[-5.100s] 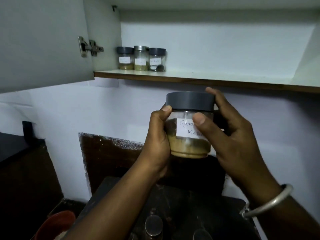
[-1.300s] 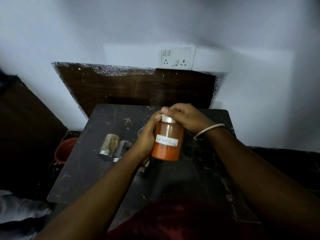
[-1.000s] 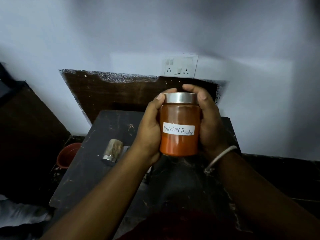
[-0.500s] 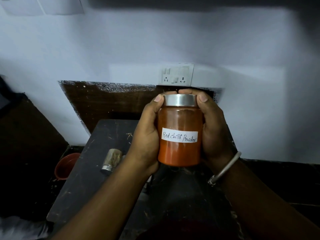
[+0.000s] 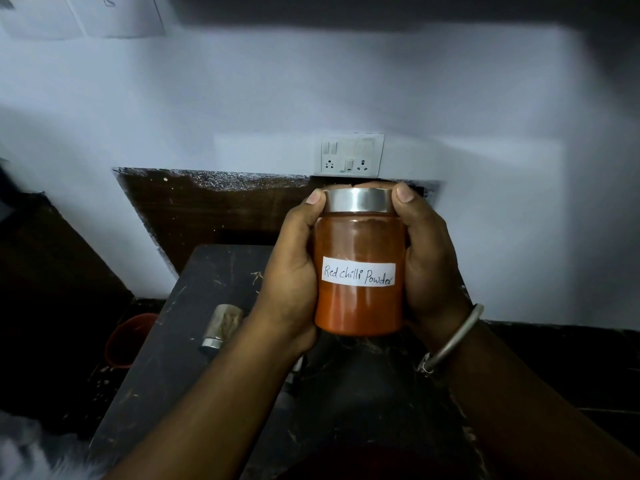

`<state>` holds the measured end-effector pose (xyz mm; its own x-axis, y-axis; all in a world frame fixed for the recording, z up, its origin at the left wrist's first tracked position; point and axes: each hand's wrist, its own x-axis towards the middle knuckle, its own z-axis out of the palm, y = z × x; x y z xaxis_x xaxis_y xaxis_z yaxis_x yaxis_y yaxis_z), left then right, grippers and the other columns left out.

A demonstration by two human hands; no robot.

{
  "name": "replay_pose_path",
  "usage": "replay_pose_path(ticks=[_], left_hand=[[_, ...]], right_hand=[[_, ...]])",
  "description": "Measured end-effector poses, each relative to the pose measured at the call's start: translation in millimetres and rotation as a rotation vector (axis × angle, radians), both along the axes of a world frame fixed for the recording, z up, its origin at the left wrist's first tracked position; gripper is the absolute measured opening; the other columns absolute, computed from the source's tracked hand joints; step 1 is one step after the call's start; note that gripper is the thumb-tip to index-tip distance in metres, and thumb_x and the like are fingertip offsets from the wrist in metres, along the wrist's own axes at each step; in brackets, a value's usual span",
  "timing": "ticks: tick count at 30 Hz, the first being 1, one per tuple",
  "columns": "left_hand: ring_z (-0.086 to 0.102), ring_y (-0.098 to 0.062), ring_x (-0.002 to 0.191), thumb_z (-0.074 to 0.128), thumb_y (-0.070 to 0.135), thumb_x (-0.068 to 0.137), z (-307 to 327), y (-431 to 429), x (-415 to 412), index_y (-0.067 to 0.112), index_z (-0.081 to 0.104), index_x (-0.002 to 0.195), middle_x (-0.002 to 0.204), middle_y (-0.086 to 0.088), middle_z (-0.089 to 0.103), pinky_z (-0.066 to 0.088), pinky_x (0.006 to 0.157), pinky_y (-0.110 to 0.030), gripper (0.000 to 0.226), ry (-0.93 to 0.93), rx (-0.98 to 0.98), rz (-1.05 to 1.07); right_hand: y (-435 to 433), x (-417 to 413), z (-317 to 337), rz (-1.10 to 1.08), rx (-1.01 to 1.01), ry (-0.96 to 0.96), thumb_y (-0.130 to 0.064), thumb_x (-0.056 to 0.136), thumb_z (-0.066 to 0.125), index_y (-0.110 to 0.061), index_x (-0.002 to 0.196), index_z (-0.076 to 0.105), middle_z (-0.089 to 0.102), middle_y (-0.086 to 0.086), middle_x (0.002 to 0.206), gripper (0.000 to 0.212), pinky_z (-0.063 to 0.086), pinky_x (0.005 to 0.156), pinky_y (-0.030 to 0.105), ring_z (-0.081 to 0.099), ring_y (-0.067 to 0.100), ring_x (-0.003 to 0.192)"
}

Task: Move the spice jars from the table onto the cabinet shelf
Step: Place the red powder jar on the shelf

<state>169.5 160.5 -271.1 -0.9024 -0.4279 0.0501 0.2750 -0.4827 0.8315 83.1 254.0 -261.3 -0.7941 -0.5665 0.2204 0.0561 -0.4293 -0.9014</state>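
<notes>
I hold a glass jar of red chilli powder [image 5: 358,306] upright in front of me, above the dark table [image 5: 162,358]. It has a silver lid and a white handwritten label. My left hand [image 5: 294,271] grips its left side, thumb up at the lid. My right hand [image 5: 427,258] grips the right side, with a metal bangle on that wrist. A small jar with a silver cap [image 5: 221,325] lies on its side on the table, left of my left arm. The cabinet shelf is out of view.
A white switch and socket plate [image 5: 351,154] sits on the wall behind the jar. A dark brown panel [image 5: 214,209] runs along the wall behind the table. A red-brown bowl [image 5: 126,337] stands low at the table's left. The cabinet's underside [image 5: 83,15] shows at top left.
Five seconds ago I held a garam masala jar below the shelf. Since then I lifted the chilli jar off the table, and in the last half second it stays nearly still.
</notes>
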Motion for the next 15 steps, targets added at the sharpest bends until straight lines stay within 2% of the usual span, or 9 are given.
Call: replay_pose_path(ticks=[10, 15], left_hand=[[0.076, -0.027, 0.097, 0.048, 0.054, 0.097, -2.5, -3.5, 0.7, 0.014, 0.075, 0.116, 0.108, -0.016, 0.077, 0.061, 0.079, -0.038, 0.052, -0.011, -0.012, -0.007], [0.076, -0.026, 0.095, 0.048, 0.054, 0.096, -2.7, -3.1, 1.9, 0.015, 0.077, 0.113, 0.105, -0.014, 0.078, 0.061, 0.078, -0.037, 0.051, -0.011, -0.009, -0.020]], right_hand=[[-1.4, 0.8, -1.0, 0.001, -0.007, -0.010, -0.033, 0.095, 0.045, 0.018, 0.120, 0.057, 0.055, 0.049, 0.119, 0.058, 0.040, 0.098, 0.076, 0.051, 0.068, 0.113], [-0.6, -0.7, -5.0, 0.036, 0.006, -0.002, -0.036, 0.096, 0.045, 0.015, 0.120, 0.059, 0.056, 0.048, 0.118, 0.058, 0.041, 0.096, 0.078, 0.052, 0.066, 0.112]])
